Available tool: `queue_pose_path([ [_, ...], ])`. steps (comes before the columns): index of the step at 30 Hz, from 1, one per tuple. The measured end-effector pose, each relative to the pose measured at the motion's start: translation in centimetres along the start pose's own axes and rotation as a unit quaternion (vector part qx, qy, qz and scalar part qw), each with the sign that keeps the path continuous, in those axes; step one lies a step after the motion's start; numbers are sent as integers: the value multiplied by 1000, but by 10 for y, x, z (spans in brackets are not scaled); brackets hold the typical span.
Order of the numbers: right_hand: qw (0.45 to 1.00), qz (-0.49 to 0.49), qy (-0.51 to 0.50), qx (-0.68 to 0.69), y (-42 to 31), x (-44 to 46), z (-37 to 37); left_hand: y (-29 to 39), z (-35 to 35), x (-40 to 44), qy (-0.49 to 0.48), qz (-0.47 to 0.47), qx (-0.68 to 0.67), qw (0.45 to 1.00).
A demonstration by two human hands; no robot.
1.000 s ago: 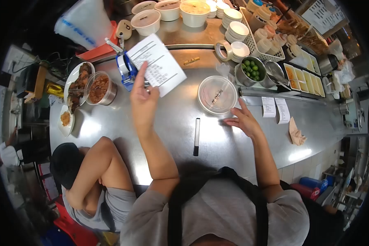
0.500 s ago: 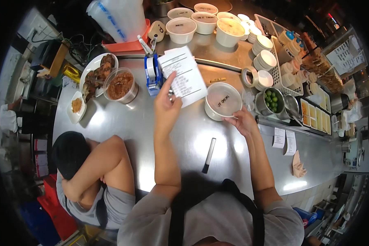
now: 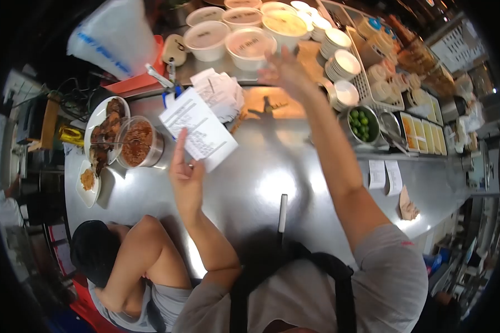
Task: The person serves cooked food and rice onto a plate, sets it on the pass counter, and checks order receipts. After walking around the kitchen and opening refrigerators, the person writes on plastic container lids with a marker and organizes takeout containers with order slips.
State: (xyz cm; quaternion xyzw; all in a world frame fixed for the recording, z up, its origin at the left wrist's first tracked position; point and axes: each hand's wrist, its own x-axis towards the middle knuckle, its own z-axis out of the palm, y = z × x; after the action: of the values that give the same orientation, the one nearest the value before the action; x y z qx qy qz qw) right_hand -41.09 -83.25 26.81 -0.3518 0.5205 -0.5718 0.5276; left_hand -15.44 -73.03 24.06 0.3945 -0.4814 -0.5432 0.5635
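Observation:
My left hand point(image 3: 188, 175) holds a printed paper slip point(image 3: 208, 136) over the counter, its index finger stretched along the sheet. My right hand point(image 3: 286, 69), smeared by motion, reaches to the raised back shelf with its fingers apart and nothing in them. Just left of its fingers stands a white round tub with a lid and black writing point(image 3: 250, 47). More lidded tubs point(image 3: 205, 39) are grouped around it. Behind the slip lies a bunch of crumpled papers point(image 3: 222, 91), and a blue tape dispenser point(image 3: 169, 97) is mostly hidden.
At the left are a tub of reddish-brown food point(image 3: 138, 145), a plate of browned meat point(image 3: 108, 125) and a small dish point(image 3: 89, 186). A pot of green limes point(image 3: 360, 123) stands right. A white-handled tool point(image 3: 283, 213) lies in front. Another person point(image 3: 136, 266) sits at left.
My right hand has carried the white tub from the counter to the back shelf and let it go. My left hand has moved left and lower with the slip.

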Motion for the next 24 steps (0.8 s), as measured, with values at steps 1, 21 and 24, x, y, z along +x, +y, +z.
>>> queue_pose_path([
  [1, 992, -62, -27, -107, -29, -29, -3, 3, -3, -4, 2, 5, 18, 1000],
  [21, 859, -121, -24, -498, 78, -113, -95, 43, 7, -51, 30, -18, 30, 999],
  [24, 864, -193, 31, -464, 27, -55, -73, 32, -10, -48, 69, -21, 12, 997],
])
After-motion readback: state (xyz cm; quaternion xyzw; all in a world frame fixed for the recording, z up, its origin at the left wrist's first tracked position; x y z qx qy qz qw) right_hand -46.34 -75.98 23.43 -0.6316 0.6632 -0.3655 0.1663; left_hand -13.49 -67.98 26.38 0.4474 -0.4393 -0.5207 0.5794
